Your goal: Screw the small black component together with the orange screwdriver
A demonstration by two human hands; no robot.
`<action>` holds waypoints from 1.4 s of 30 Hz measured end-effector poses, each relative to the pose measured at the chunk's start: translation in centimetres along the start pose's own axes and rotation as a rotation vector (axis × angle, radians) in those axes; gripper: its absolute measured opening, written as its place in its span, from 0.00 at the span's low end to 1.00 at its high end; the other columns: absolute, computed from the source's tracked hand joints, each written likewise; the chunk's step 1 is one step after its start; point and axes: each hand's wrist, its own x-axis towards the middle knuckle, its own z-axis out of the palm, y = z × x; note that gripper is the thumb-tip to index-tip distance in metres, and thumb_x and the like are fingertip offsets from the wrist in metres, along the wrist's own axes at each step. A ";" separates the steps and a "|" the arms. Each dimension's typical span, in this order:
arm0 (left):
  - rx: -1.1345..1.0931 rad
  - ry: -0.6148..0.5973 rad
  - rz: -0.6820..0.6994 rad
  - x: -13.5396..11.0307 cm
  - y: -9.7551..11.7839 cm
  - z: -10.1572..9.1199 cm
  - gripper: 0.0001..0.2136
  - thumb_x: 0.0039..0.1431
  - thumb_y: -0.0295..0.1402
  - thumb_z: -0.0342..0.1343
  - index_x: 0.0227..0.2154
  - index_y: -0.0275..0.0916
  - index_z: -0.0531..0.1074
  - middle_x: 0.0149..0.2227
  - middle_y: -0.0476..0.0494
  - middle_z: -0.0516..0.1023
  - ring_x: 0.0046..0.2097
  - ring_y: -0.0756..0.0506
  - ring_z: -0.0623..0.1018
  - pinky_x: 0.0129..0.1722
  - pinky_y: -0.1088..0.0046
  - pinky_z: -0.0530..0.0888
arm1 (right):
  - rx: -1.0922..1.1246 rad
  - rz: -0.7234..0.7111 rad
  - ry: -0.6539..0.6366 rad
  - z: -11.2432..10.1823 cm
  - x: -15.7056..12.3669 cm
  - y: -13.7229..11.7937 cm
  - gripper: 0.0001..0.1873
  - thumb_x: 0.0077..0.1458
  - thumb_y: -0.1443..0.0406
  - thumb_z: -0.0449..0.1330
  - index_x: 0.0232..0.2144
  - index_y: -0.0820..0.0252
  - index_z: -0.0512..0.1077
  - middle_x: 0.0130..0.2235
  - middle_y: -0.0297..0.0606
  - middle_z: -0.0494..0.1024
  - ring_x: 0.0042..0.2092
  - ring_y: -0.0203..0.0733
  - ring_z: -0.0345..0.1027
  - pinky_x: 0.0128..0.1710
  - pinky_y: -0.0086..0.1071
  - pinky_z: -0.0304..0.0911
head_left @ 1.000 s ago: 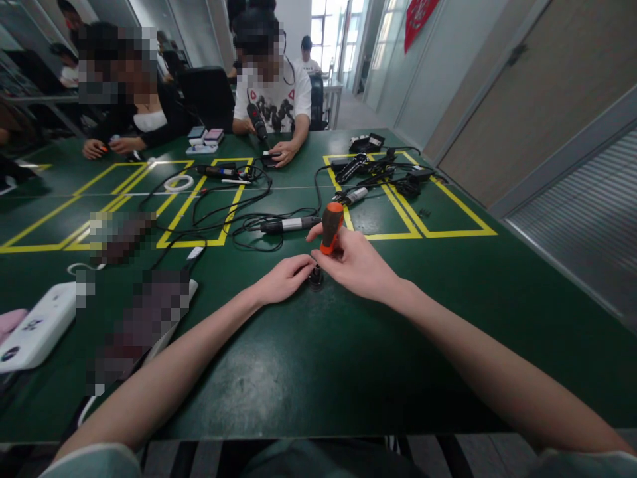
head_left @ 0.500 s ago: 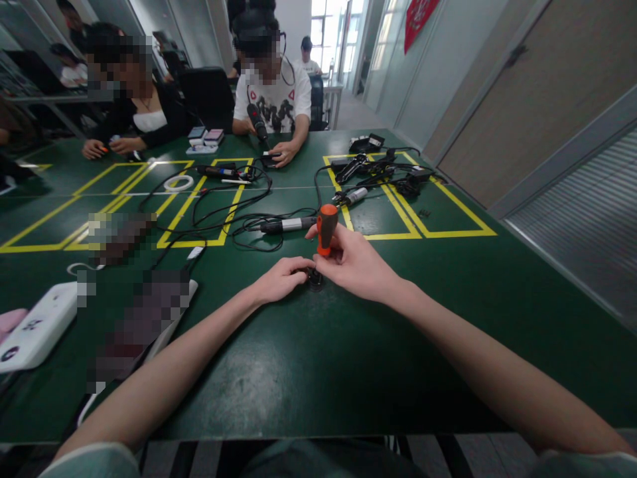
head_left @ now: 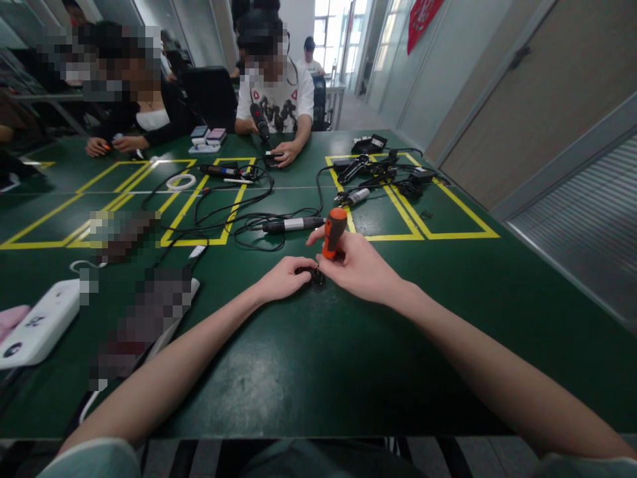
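My right hand (head_left: 359, 267) is closed around an orange-handled screwdriver (head_left: 333, 232) that stands nearly upright, tilted a little to the right. Its tip points down into a small round black part (head_left: 317, 280) lying on the green table (head_left: 308, 372). My left hand (head_left: 284, 279) pinches that black part from the left and holds it against the table. The screwdriver's shaft is mostly hidden by my fingers.
Black cables and a silver-and-black electric screwdriver (head_left: 291, 225) lie just beyond my hands inside yellow taped boxes. More tools and adapters (head_left: 383, 172) sit at the far right. A white device (head_left: 37, 324) lies at the left. Two people sit across the table.
The orange handle has swung from upright back to a slight rightward tilt while my right hand turned on it. My left hand has stayed on the black part.
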 end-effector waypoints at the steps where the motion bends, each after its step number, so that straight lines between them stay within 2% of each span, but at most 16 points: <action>1: 0.000 0.001 -0.007 0.0 0.0 0.0 0.10 0.53 0.28 0.49 0.28 0.36 0.77 0.34 0.48 0.81 0.38 0.45 0.77 0.44 0.72 0.72 | 0.003 -0.004 0.000 0.0 0.0 0.0 0.16 0.51 0.72 0.56 0.44 0.60 0.74 0.28 0.29 0.71 0.26 0.36 0.60 0.30 0.31 0.55; 8: -0.019 0.017 -0.031 0.0 0.1 0.1 0.13 0.56 0.29 0.50 0.33 0.34 0.81 0.36 0.46 0.83 0.39 0.45 0.78 0.44 0.72 0.72 | -0.002 0.004 -0.005 0.1 0.0 0.0 0.18 0.50 0.71 0.57 0.45 0.60 0.73 0.24 0.25 0.65 0.24 0.35 0.57 0.29 0.31 0.53; 12: -0.034 0.024 -0.038 0.0 0.0 0.1 0.13 0.56 0.28 0.49 0.32 0.34 0.81 0.35 0.47 0.83 0.39 0.45 0.78 0.44 0.73 0.72 | 0.002 0.002 -0.005 0.1 -0.1 -0.1 0.18 0.49 0.71 0.57 0.44 0.59 0.73 0.24 0.25 0.65 0.24 0.35 0.56 0.29 0.32 0.53; 16: -0.041 0.015 -0.035 0.1 -0.2 0.1 0.13 0.56 0.27 0.48 0.31 0.34 0.80 0.32 0.49 0.81 0.36 0.46 0.76 0.40 0.74 0.71 | 0.013 -0.001 0.030 0.1 -0.2 -0.1 0.12 0.54 0.68 0.59 0.42 0.59 0.72 0.22 0.23 0.62 0.24 0.35 0.57 0.31 0.32 0.54; 20: -0.054 -0.014 -0.018 0.1 -0.3 0.1 0.13 0.53 0.28 0.48 0.32 0.35 0.79 0.34 0.48 0.81 0.38 0.46 0.76 0.43 0.73 0.71 | 0.055 -0.001 0.025 0.1 -0.2 -0.1 0.07 0.57 0.66 0.59 0.40 0.60 0.72 0.20 0.22 0.61 0.24 0.35 0.58 0.32 0.31 0.55; 27: -0.071 -0.036 -0.031 -0.2 0.2 -0.6 0.12 0.51 0.34 0.47 0.30 0.36 0.75 0.33 0.47 0.78 0.38 0.45 0.74 0.44 0.71 0.70 | 0.087 -0.010 0.030 -0.1 0.0 -0.2 0.14 0.51 0.70 0.60 0.42 0.60 0.73 0.25 0.26 0.69 0.25 0.34 0.60 0.30 0.30 0.55; 32: -0.109 -0.067 0.021 -0.4 0.7 -1.0 0.11 0.54 0.39 0.49 0.28 0.37 0.71 0.33 0.47 0.75 0.38 0.45 0.72 0.43 0.71 0.68 | 0.018 -0.012 0.046 0.0 0.0 -0.1 0.12 0.53 0.70 0.61 0.42 0.60 0.74 0.26 0.27 0.70 0.26 0.35 0.61 0.31 0.31 0.56; 36: -0.056 -0.039 -0.006 -0.4 0.8 -0.7 0.19 0.62 0.47 0.46 0.25 0.38 0.67 0.29 0.48 0.72 0.36 0.46 0.70 0.40 0.71 0.66 | -0.107 0.012 0.092 0.0 0.0 0.2 0.10 0.56 0.69 0.59 0.41 0.58 0.75 0.23 0.27 0.67 0.25 0.36 0.59 0.32 0.32 0.55; 42: -0.042 0.006 -0.040 -0.1 0.2 -0.3 0.24 0.66 0.52 0.43 0.24 0.38 0.66 0.28 0.49 0.69 0.34 0.47 0.68 0.38 0.71 0.64 | 0.004 -0.041 0.027 0.0 0.0 -0.1 0.12 0.56 0.70 0.58 0.44 0.59 0.74 0.26 0.27 0.70 0.26 0.36 0.63 0.32 0.31 0.58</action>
